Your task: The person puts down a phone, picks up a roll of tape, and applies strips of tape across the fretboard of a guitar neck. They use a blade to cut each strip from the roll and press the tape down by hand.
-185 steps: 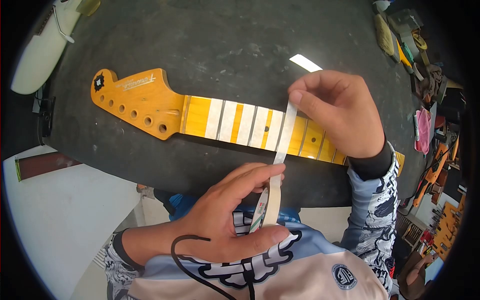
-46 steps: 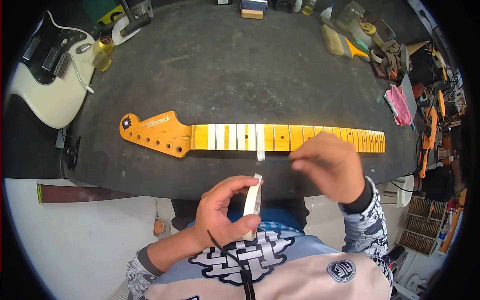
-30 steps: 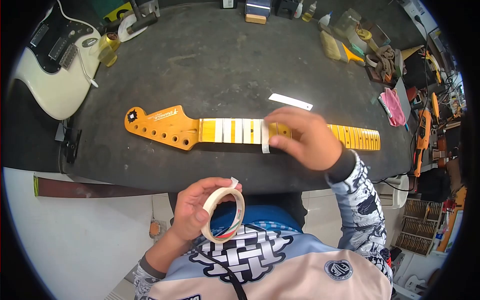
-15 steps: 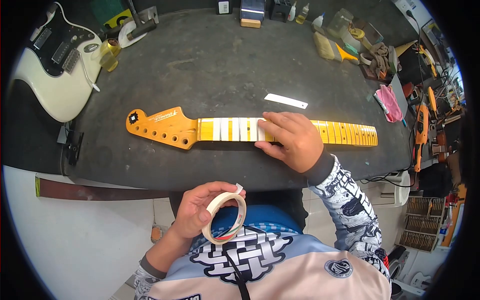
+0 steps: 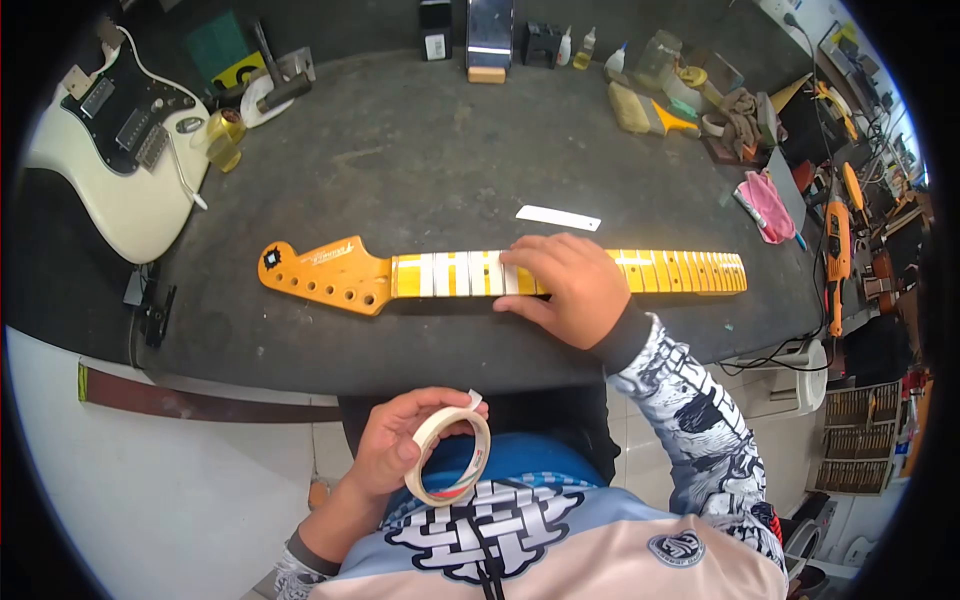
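Observation:
On the dark workbench lies a guitar neck (image 5: 650, 268) with an amber headstock (image 5: 325, 277) pointing left. Several pale tape strips (image 5: 443, 274) cross its fretboard between the frets. My right hand (image 5: 570, 285) is closed over the neck's middle, fingers at the far edge and thumb at the near edge, by the rightmost strip that shows. The fretboard under the palm is hidden. Below the bench edge, my left hand (image 5: 392, 440) holds a roll of masking tape (image 5: 425, 437) upright, its short loose end sticking up by the fingertips. Behind the neck rests a flat white strip (image 5: 558, 217).
A white electric guitar body (image 5: 120, 185) stands at the left, near a hammer (image 5: 283, 92). A wide brush (image 5: 640, 110), small bottles (image 5: 584, 48) and a pink cloth (image 5: 765, 205) sit toward the back and right. An orange tool (image 5: 837, 265) is at the right edge.
The camera view has shifted a little, so the bench and neck appear lower. Both hands keep about the same hold, the right on the neck and the left on the tape roll.

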`<state>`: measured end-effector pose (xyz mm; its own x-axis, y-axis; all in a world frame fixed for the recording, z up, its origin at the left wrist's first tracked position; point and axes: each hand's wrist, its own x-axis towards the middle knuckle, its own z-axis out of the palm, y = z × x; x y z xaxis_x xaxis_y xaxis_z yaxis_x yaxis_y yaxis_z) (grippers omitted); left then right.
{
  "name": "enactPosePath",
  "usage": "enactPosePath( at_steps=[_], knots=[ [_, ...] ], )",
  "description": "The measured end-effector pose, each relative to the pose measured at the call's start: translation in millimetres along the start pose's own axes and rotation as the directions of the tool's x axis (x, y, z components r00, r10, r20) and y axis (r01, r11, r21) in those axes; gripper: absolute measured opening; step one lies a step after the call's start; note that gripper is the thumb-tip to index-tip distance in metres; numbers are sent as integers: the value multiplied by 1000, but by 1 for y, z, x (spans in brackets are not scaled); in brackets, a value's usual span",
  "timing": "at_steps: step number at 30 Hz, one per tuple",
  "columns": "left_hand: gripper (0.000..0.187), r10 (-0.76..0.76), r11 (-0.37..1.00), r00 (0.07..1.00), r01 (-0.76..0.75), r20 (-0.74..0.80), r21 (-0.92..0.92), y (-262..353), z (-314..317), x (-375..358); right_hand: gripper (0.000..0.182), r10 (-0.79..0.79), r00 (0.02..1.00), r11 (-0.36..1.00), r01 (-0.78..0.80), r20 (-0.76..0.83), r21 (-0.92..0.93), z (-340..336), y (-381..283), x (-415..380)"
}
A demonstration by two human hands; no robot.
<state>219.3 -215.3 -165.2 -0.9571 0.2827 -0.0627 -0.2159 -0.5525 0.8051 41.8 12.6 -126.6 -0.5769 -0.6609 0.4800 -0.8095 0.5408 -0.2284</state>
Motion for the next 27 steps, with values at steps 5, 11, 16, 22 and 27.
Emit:
enactPosePath(
  at_steps=[5, 11, 16, 22, 27],
  knots=[
    [88, 11, 999, 999, -8, 52, -42, -7, 3, 1, 41, -43, 996, 997, 38, -79, -67, 12, 3, -5],
    [79, 53, 989, 998, -47, 37, -139, -2, 20, 7, 71, -39, 990, 999, 39, -138, -4, -12, -10, -8],
    [93, 285, 925, 958, -281, 24, 256, 5, 36, 14, 40, 284, 958, 793, -210, -42, 572, -37, -53, -57],
    [103, 402, 578, 866, -493, 299, 651, 3, 49, 35, 35, 477, 787, 156, -515, 392, 843, -46, -79, -72],
    [104, 287, 617, 903, -430, 321, 658, -2, 49, 37, 26, 506, 754, 101, -533, 418, 840, -43, -73, -84]
  ],
)
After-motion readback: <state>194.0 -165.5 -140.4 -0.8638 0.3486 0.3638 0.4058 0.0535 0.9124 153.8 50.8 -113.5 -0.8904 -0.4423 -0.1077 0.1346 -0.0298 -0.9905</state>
